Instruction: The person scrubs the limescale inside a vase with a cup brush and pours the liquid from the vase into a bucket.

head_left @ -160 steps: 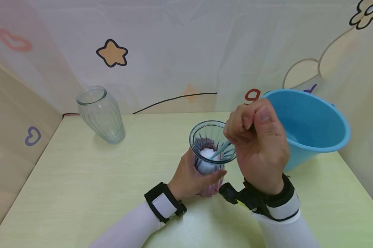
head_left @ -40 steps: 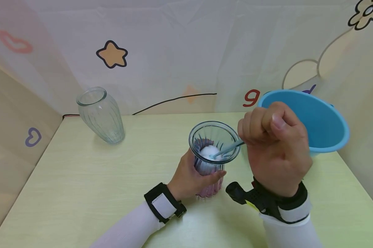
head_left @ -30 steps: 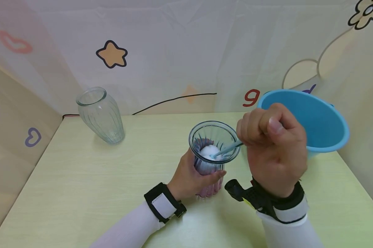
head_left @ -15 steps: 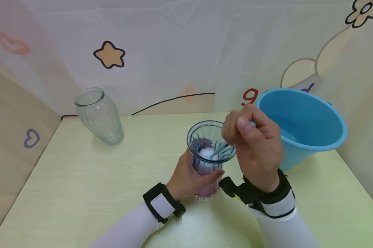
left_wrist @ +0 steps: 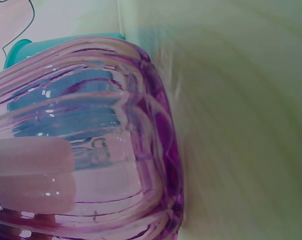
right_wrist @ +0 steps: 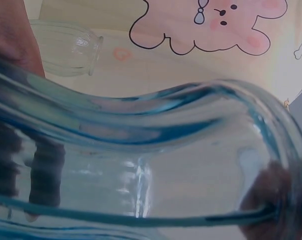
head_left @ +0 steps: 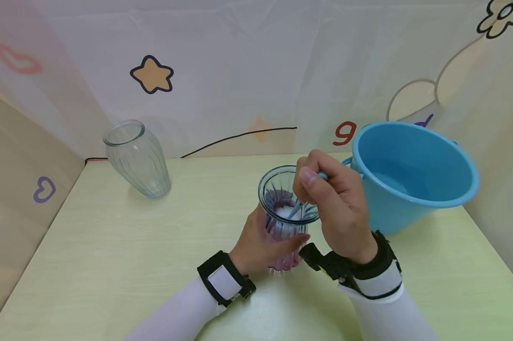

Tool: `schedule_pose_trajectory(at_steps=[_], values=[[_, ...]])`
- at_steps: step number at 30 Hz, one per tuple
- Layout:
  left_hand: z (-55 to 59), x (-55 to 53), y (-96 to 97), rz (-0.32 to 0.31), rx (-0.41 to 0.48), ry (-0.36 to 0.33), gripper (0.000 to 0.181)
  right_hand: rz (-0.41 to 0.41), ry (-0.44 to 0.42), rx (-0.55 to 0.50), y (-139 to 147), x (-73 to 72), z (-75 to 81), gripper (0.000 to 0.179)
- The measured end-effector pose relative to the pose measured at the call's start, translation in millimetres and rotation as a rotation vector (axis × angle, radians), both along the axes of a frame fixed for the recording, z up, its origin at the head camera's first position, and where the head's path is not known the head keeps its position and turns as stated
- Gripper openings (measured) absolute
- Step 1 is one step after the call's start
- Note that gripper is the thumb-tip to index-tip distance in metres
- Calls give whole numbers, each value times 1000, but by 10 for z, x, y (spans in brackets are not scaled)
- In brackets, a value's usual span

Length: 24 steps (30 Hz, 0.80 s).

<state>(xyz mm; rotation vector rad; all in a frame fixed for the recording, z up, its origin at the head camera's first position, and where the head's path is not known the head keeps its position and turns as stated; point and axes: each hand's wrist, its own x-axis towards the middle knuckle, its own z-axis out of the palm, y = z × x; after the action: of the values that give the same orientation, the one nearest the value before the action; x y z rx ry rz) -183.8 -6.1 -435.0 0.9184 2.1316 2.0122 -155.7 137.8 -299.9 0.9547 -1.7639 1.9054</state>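
Note:
In the head view my left hand (head_left: 260, 244) grips a ribbed glass vase (head_left: 284, 231), tinted blue above and purple below, with a flared rim. It stands upright on the table. My right hand (head_left: 339, 206) holds the light-blue handle of a bottle brush (head_left: 296, 208) over the rim. The brush's white, rounded head sits down inside the vase, seen through the mouth. In the left wrist view the purple base of the vase (left_wrist: 158, 125) rests on the tabletop. The vase's curved rim (right_wrist: 191, 102) fills much of the right wrist view; the brush head is not clear there.
A blue bucket (head_left: 393, 208) stands right of the right hand, close to it. A clear ribbed glass vase (head_left: 139, 161) stands at the back left. The pale table (head_left: 111, 265) ends at a printed cloth backdrop (head_left: 231, 76).
Over the last second my right hand has moved left and slightly inward over the vase, and the brush handle has become steeper. The left hand and vase stay in place.

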Motion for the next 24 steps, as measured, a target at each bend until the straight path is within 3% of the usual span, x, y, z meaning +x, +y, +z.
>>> schedule_pose_trajectory(at_steps=[11, 18, 24], values=[[5, -3, 4, 5, -9, 14, 74, -6, 10, 34, 11, 1, 3, 24], [-6, -14, 4, -7, -13, 12, 71, 31, 0, -62, 36, 11, 10, 24], [-13, -15, 2, 2, -29, 24, 70, 83, 65, -178, 98, 0, -48, 26]])
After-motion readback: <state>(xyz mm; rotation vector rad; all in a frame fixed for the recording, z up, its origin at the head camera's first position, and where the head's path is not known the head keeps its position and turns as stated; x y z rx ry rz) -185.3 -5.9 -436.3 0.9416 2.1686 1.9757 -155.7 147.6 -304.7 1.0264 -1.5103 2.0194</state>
